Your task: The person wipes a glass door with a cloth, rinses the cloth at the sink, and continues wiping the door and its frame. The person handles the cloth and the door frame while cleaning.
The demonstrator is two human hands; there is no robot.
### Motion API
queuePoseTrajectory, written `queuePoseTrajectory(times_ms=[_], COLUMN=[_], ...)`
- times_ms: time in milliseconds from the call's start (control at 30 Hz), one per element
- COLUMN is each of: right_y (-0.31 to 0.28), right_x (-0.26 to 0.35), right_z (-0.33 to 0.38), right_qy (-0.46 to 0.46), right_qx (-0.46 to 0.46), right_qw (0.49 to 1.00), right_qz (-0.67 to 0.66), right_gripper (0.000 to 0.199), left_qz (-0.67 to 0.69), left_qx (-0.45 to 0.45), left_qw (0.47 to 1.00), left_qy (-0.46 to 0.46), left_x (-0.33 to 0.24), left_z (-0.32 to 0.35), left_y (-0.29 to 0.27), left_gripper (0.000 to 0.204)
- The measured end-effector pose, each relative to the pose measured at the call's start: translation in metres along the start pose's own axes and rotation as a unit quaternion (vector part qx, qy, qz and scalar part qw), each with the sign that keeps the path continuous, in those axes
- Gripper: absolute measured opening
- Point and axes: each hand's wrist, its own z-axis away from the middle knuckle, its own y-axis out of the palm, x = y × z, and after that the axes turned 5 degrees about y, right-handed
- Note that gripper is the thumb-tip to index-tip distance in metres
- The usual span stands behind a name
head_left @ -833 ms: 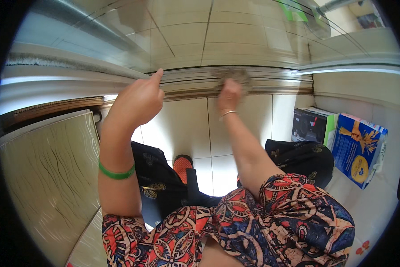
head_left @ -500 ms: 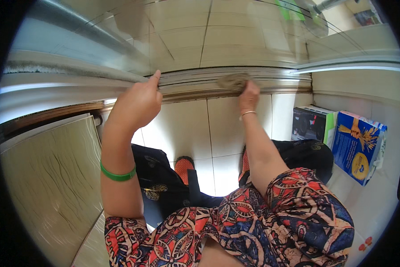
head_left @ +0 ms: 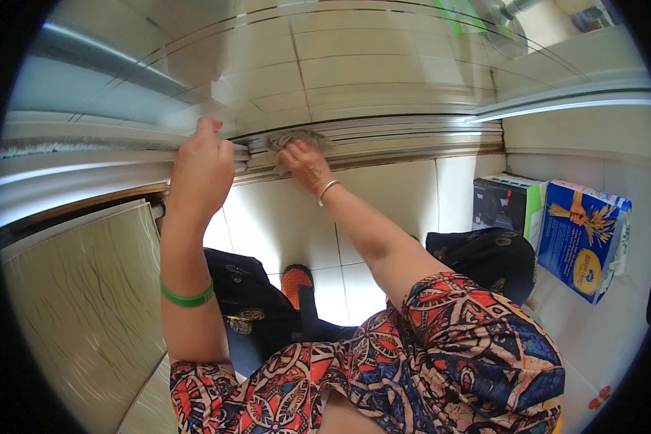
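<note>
A crumpled grey-brown cloth (head_left: 296,139) lies on the sliding-door track (head_left: 405,130), a strip of pale parallel rails. My right hand (head_left: 307,165) is closed on this cloth and presses it against the rails towards their left end. Further left, my left hand (head_left: 206,170) is raised, its fingers curled at the edge of the white sliding door frame (head_left: 101,155). Part of that grip is hidden behind the back of the hand. Beyond the track is a glass panel (head_left: 383,65) with thin dark lines.
Pale floor tiles (head_left: 383,188) lie between the track and my feet. A blue package (head_left: 582,235) and a dark box (head_left: 500,202) stand by the right wall. At the left is a cream panel with wavy lines (head_left: 86,289).
My right hand has slid left along the track with the cloth, coming closer to my left hand. My left hand has shifted a little left, and its extended index finger is now curled.
</note>
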Motion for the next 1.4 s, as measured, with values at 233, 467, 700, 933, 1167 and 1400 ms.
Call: queuePoseTrajectory(times_ms=[233, 467, 700, 933, 1167, 1400], right_y=[-0.064, -0.137, -0.153, -0.086, -0.131, -0.166], right_x=[-0.082, -0.239, -0.269, -0.148, -0.205, -0.229], right_z=[0.026, 0.082, 0.07, 0.053, 0.026, 0.006], right_qy=[0.126, 0.284, 0.523, 0.384, 0.555, 0.695], right_qx=[0.044, -0.102, -0.222, -0.202, -0.327, -0.373], right_qw=[0.99, 0.933, 0.821, 0.889, 0.765, 0.613], right_qz=[0.054, 0.194, 0.058, 0.15, 0.011, -0.037], right_gripper=[0.029, 0.03, 0.022, 0.019, 0.025, 0.026], left_qz=[0.428, 0.634, 0.667, 0.666, 0.692, 0.704], left_qx=[-0.079, -0.096, -0.092, -0.109, -0.098, -0.126], left_qw=[0.899, 0.756, 0.728, 0.727, 0.703, 0.687], left_qy=[-0.057, -0.134, -0.132, -0.129, -0.132, -0.129], left_x=[-0.007, -0.027, -0.016, -0.019, -0.012, -0.008], left_z=[-0.001, -0.003, -0.005, -0.008, -0.01, -0.01], left_y=[0.013, 0.008, 0.012, 0.012, 0.017, 0.025], left_gripper=[0.035, 0.037, 0.038, 0.038, 0.039, 0.044])
